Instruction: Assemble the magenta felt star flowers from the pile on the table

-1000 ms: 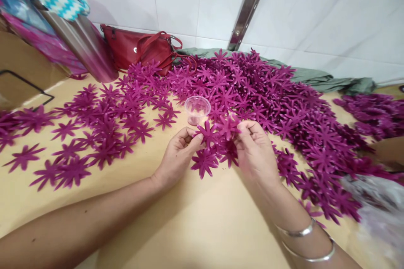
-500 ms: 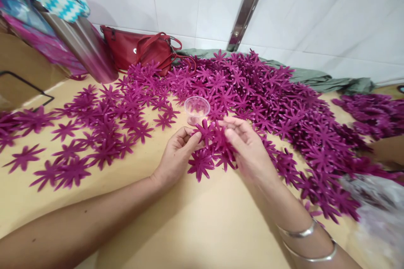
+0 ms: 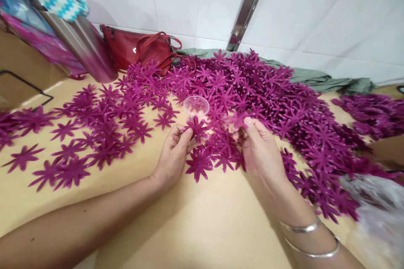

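Note:
Between the thumb and fingers of my left hand (image 3: 173,151) is a purple artificial flower (image 3: 198,128) with narrow petals. My right hand (image 3: 261,147) pinches another purple flower piece (image 3: 239,121), blurred by motion, to the right of the first. Just behind the left-hand flower stands a small clear plastic cup (image 3: 196,106); its lower part is hidden. Several loose flowers (image 3: 199,164) lie on the table under and between my hands.
A large heap of purple flowers (image 3: 303,113) spreads across the back and right of the pale table (image 3: 195,227). More flowers (image 3: 107,126) lie at left. A red bag (image 3: 139,48), a steel tumbler (image 3: 91,50) and a plastic bag (image 3: 375,206) stand around them.
My hands have moved apart, the right one to the right with a flower piece in its fingers. The left hand has shifted slightly left with its flower.

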A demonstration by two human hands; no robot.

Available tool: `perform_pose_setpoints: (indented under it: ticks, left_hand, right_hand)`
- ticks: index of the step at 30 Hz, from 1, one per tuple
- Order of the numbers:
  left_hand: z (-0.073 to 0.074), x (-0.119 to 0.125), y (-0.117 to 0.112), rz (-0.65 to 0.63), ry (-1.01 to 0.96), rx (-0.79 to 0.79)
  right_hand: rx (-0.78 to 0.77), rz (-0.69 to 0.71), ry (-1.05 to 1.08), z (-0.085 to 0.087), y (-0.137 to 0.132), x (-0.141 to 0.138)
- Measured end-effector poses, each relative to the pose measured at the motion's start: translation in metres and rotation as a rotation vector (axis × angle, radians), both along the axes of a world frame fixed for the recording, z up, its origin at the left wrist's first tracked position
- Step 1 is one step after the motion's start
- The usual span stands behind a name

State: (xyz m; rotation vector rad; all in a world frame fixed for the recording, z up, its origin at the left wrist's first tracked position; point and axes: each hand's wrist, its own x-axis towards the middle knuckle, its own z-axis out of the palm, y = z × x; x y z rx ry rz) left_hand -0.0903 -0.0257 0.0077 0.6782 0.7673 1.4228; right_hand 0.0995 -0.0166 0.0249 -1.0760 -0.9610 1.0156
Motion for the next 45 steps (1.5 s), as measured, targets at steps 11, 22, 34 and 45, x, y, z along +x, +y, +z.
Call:
perform_pose_setpoints:
  ticks: [11,22,34,45]
  left_hand:
    - [-0.003,-0.001,0.0,-0.032,0.085,0.057]
    - [0.004,-0.002,-0.006,-0.094,0.251,0.086]
    - [0.007,-0.002,-0.007,-0.154,0.252,0.088]
    - [0.011,-0.001,-0.007,-0.205,0.229,0.106]
  right_hand:
    - [0.24,-0.295,-0.661,0.001,-0.005,0.0]
    - [0.236,-0.08,-0.667,0.002,-0.017,-0.016]
    - [0.49,-0.141,-0.979,0.006,-0.018,-0.019]
    - [0.33,0.044,-0.66,0.006,-0.022,-0.023]
